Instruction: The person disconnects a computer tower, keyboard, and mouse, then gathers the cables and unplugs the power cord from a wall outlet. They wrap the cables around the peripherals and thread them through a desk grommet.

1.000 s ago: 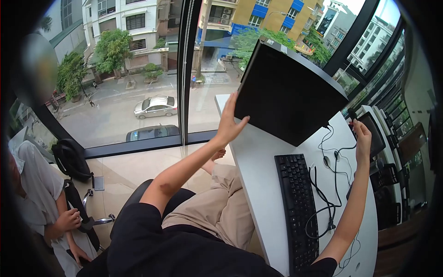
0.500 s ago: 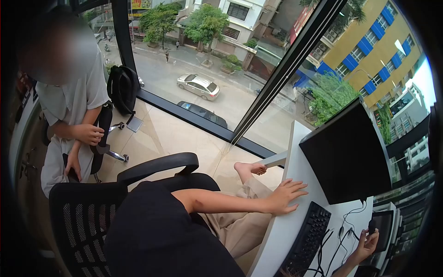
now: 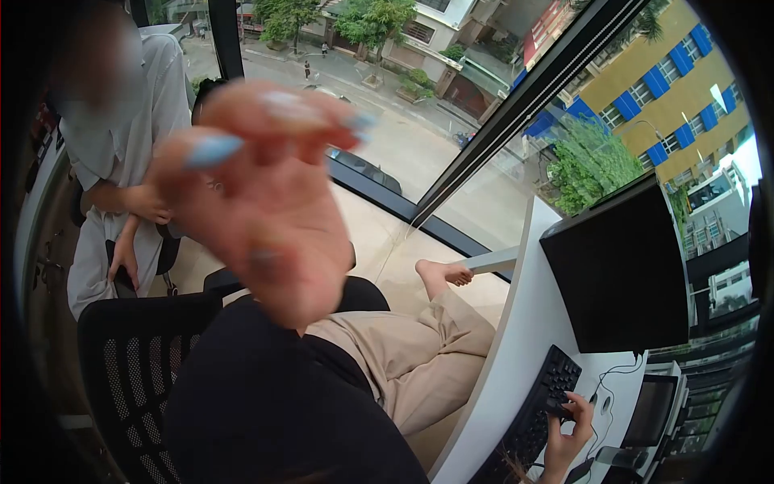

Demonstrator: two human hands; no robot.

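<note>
My left hand (image 3: 274, 218) is raised close before the camera, large and blurred. Its fingers are bent but apart, with light blue nails and nothing between them. At the lower right, my right hand (image 3: 571, 436) pinches a small black object (image 3: 556, 406) over the black keyboard (image 3: 528, 419). That object's exact kind I cannot tell. The keyboard lies on the white desk (image 3: 504, 355), in front of a dark monitor (image 3: 617, 270).
Black cables (image 3: 609, 407) run across the desk behind the keyboard. Another person (image 3: 129, 161) sits at the left in light clothes, hands near the lap. A black mesh chair (image 3: 133, 371) is under me. Tall windows (image 3: 403, 129) overlook a street.
My left hand has left the desk edge and come up before the camera. My right hand has moved left with the small black object, from beyond the cables to over the keyboard.
</note>
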